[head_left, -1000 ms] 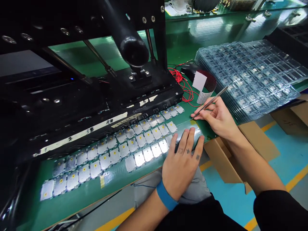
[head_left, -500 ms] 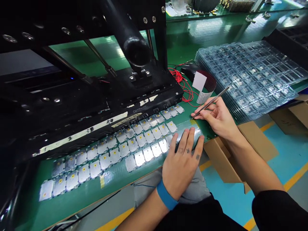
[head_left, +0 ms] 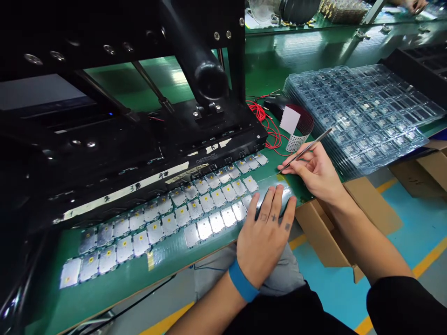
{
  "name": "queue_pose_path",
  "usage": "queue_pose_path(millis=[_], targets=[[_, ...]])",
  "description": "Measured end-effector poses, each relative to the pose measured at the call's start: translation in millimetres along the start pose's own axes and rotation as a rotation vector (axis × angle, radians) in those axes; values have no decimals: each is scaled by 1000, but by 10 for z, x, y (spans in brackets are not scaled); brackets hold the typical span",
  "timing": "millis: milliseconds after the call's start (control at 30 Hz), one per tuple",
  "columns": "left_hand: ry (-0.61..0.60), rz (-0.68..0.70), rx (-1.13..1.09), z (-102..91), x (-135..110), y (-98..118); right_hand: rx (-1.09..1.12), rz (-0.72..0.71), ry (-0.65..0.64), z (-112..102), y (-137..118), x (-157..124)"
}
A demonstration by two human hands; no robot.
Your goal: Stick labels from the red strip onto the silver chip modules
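My left hand [head_left: 263, 237] lies flat with its fingers spread on the clear film [head_left: 277, 184] at the green bench's front edge. Part of the lower row of small metal plates is beside and partly behind its fingers. My right hand [head_left: 314, 172] pinches slim metal tweezers [head_left: 307, 148], their tip pointing down and left at a yellow mark at the film's corner. Several silvery rectangular plates [head_left: 153, 231], most with a yellow dot, lie in rows left of my hands. The plates in the short front row [head_left: 204, 229] show no clear yellow dots.
A black machine [head_left: 209, 130] with a thick handle stands behind the plates. Red wires [head_left: 268, 128] and a curled perforated strip [head_left: 296, 142] lie beyond my right hand. Stacked clear trays [head_left: 352, 116] are at right, above cardboard boxes [head_left: 323, 232]. Another person's hand [head_left: 415, 5] shows far back.
The view has shifted slightly, and another person's hand now shows at the top right. My two hands and the tweezers stay almost in place.
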State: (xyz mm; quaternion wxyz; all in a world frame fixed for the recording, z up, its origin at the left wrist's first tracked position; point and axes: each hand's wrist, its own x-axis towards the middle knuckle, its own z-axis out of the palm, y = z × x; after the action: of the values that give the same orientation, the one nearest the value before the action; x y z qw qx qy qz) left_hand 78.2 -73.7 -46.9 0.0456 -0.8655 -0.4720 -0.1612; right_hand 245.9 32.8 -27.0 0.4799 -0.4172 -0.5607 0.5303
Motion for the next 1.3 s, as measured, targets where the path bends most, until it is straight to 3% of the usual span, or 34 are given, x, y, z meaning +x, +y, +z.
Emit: queue_pose_path(millis=[1300], targets=[[15, 0, 7, 15, 19, -6, 145, 85, 42, -53, -40, 59]])
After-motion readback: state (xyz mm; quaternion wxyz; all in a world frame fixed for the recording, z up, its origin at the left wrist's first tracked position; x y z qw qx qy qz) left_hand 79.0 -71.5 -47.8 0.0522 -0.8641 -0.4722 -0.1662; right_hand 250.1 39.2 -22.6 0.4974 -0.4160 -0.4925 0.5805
